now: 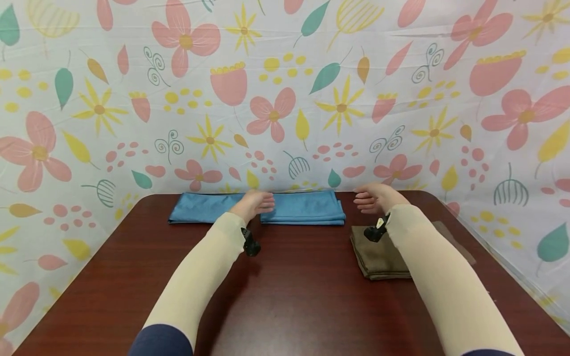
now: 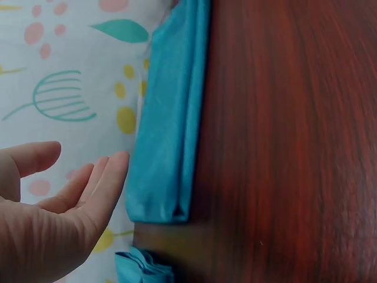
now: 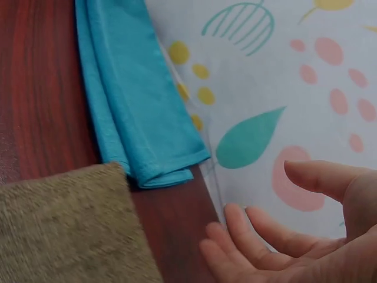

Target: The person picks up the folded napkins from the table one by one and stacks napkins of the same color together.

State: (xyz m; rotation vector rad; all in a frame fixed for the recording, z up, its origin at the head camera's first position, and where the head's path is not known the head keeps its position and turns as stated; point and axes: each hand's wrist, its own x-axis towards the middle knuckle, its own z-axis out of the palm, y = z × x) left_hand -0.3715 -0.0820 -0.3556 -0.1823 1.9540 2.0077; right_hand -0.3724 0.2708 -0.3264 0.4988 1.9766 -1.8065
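Observation:
Two folded blue cloths lie in a row along the table's far edge, a left one and a right one. My left hand hovers by the gap between them, fingers loosely bent and holding nothing. In the left wrist view a narrow stretch of table parts the longer blue cloth from the other blue cloth. Beyond the right cloth's end, my right hand is held in the air with relaxed fingers. A folded brown towel sits below my right forearm, which partly hides it.
A dark reddish-brown wooden table bears the cloths. Right behind it hangs a white curtain with a flower print, which also runs along both sides. Each wrist carries a small black camera.

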